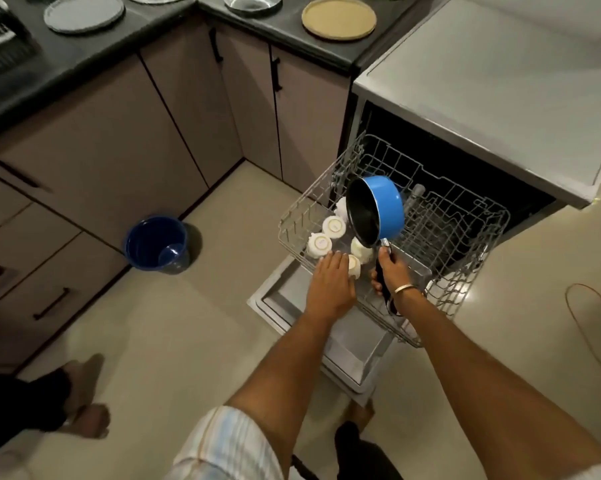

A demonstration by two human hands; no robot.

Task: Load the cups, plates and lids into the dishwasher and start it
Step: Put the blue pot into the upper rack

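Right hand has its grip around the blue saucepan handle; left hand, fingers flat, steadies the cups in the rack. Better to lower it slowly, clear of them.

You are looking down at a pulled-out wire dishwasher rack, sitting over the open dishwasher door. White cups are sitting upside down in its near left corner. Behind it, a dark table is carrying a grey plate and a tan plate. A blue bucket is standing on the pale floor beside the cabinets.
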